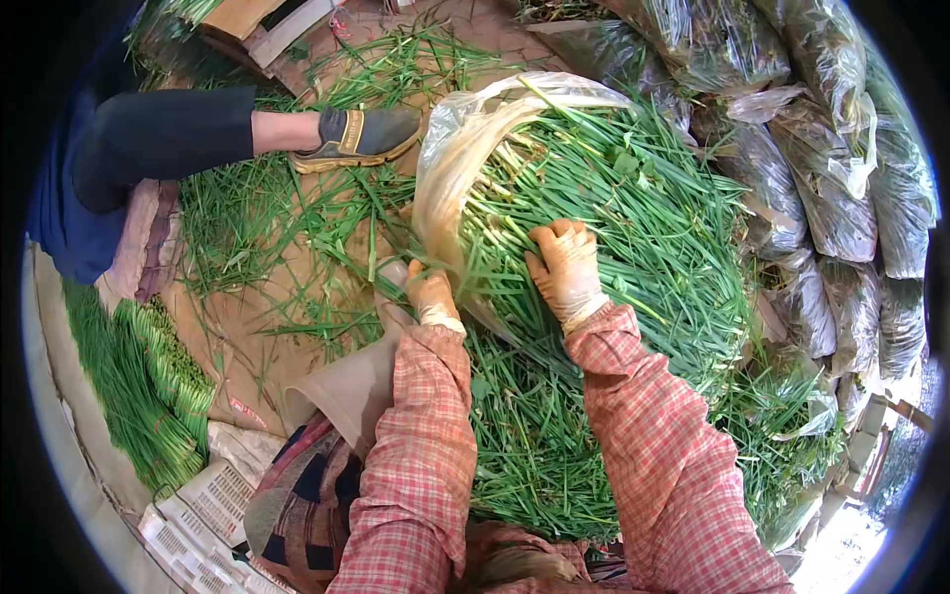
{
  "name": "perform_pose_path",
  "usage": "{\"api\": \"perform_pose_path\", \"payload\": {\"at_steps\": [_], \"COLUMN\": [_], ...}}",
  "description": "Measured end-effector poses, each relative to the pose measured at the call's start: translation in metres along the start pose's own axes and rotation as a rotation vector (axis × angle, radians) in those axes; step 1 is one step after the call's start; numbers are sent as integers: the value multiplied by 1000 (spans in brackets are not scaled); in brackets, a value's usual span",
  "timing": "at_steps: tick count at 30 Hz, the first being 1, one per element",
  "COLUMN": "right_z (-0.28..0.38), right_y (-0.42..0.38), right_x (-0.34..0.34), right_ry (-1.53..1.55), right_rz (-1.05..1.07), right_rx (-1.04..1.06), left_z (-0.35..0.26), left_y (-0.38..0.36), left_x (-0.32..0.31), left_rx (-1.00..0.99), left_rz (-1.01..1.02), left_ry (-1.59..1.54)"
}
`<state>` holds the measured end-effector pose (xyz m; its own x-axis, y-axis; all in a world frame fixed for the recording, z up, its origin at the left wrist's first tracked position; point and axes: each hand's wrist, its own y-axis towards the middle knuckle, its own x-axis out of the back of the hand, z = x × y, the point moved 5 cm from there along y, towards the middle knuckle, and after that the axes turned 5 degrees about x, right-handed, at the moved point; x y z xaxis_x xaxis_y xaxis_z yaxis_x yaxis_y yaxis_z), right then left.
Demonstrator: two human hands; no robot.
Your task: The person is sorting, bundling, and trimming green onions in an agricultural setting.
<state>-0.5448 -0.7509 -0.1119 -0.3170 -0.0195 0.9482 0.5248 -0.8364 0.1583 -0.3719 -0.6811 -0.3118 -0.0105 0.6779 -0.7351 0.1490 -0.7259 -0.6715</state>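
Note:
A clear plastic bag (442, 188) lies open before me, its rim folded back around a large heap of green onions (653, 228) with pale root ends toward the left. My right hand (566, 262), in a stained light glove, rests on the heap with its fingers bent around some stalks. At the bag's left edge is my left hand (431, 294), also gloved. Its fingers are curled in by the plastic and a few loose leaves; what they grip is partly hidden. Both forearms wear red checked sleeves.
Stacked plastic bags of greens (821, 188) line the right side. Loose green leaves (396, 69) litter the brown floor. Another person's shoe (361, 134) is at the bag's upper left. Neat bundles of greens (139, 386) and printed paper (203, 505) lie at lower left.

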Motion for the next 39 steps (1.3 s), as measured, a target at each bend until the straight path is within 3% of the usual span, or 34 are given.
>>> {"api": "perform_pose_path", "payload": {"at_steps": [1, 2, 4, 6, 8, 10, 11, 14, 18, 20, 22, 24, 26, 28, 30, 32, 33, 34, 36, 37, 38, 39], "right_z": [2, 2, -11, 14, 47, 63, 66, 59, 45, 23, -7, -27, -56, -89, -94, -77, -55, -32, 19, 46, 65, 61], "right_y": [2, 4, -2, -8, -15, -21, -19, -13, -20, -31, -46, -54, -68, -85, -90, -93, -89, -90, -95, -98, -95, -98], "right_x": [5, 11, -17, -5, 7, -2, -9, -24, -15, -14, 0, 50, 74, 104, 123, 121, 111, 79, 35, 22, 34, 35], "right_ry": [3, 57, 303, 329, 77, -106, -156, -208, -133, 8, 366, 520, 1157, 1135, 1221, 1074, 730, 637, 570, 594, 483, 549], "right_rz": [-62, -161, -26, 160, 149, 203, 206, 205, 338, 298, 344, 72, 6, -145, -337, -248, -179, -78, 105, 201, 280, 239], "right_rx": [68, 102, -54, -196, -84, -178, -253, -308, -354, -360, -501, -366, -532, -552, -498, -525, -373, -281, -146, -111, -84, 35], "left_z": [-4, -7, -1, -2, -5, -12, -13, -16, -11, -13, -18, -21, -24, -44, -34, 7, 35, 61, 95, 98, 92, 82], "left_y": [-4, -33, -59, -62, -71, -86, -86, -96, -96, -95, -87, -84, -82, -98, -176, -207, -218, -227, -227, -223, -218, -212], "left_x": [13, -18, -43, -44, -50, -62, -61, -68, -70, -66, -54, -47, -46, -52, -118, -144, -153, -157, -122, -119, -94, -74], "left_rx": [-161, -320, -347, -348, -283, -213, -179, -196, -215, -180, -161, -162, -194, -585, -989, -750, -621, -490, -91, -16, 63, -13], "left_rz": [-121, -244, -318, -310, -329, -367, -270, -273, -224, -233, -169, -140, -144, -260, -329, 160, 292, 415, 384, 24, 132, 110], "left_ry": [372, 743, 652, 653, 662, 729, 708, 817, 605, 567, 594, 655, 753, 1164, 1362, 1215, 1101, 977, 954, 604, 566, 646]}}
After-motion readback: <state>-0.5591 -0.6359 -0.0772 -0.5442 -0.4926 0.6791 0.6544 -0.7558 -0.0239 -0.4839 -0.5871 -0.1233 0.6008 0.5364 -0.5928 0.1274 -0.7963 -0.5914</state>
